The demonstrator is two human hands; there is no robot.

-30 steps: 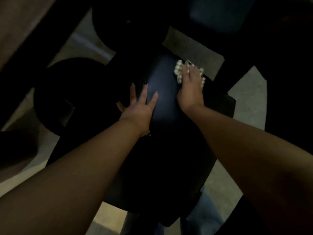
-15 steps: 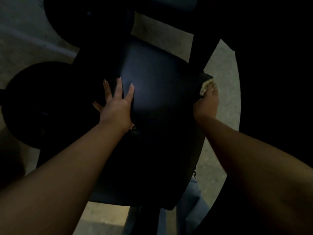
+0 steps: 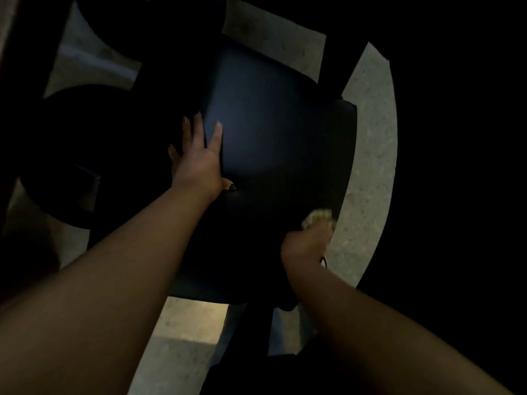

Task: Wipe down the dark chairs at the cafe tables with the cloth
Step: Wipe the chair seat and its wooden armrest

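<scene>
The left hand (image 3: 199,162) lay flat on the dark chair (image 3: 273,155), fingers straight and spread. The right hand (image 3: 309,240), blurred at the seat's edge, seemingly had its fingers curled around the pale cloth (image 3: 316,216), mostly hidden beneath them.

Bare floor (image 3: 370,155) right — chair (image 3: 273,138) left

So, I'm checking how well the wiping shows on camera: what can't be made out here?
- Cloth: head view, blurred, mostly hidden under the right hand.
- Chair seat: too dark to show dirt or wiped streaks.
- Left hand: its thumb is lost in shadow.
- Right of frame: black, nothing readable.
</scene>
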